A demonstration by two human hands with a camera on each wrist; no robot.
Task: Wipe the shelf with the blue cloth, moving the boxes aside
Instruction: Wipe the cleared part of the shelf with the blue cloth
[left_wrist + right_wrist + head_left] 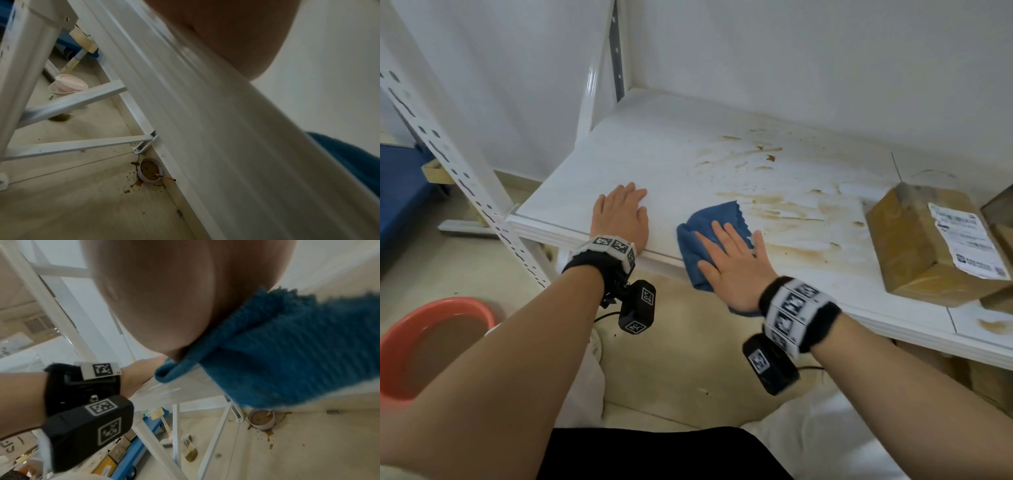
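The white shelf carries brown smears across its middle and right. A blue cloth lies at the shelf's front edge, partly hanging over it. My right hand presses flat on the cloth with straight, spread fingers. My left hand rests flat on the bare shelf to the left of the cloth, holding nothing. A brown cardboard box with a white label sits at the right end of the shelf. In the right wrist view the cloth droops under my palm; the left wrist view shows the shelf edge and a corner of cloth.
A perforated white upright stands at the shelf's front left corner. An orange basin of murky water sits on the floor at my left. A spilled bowl lies on the floor under the shelf. A second box shows at the far right.
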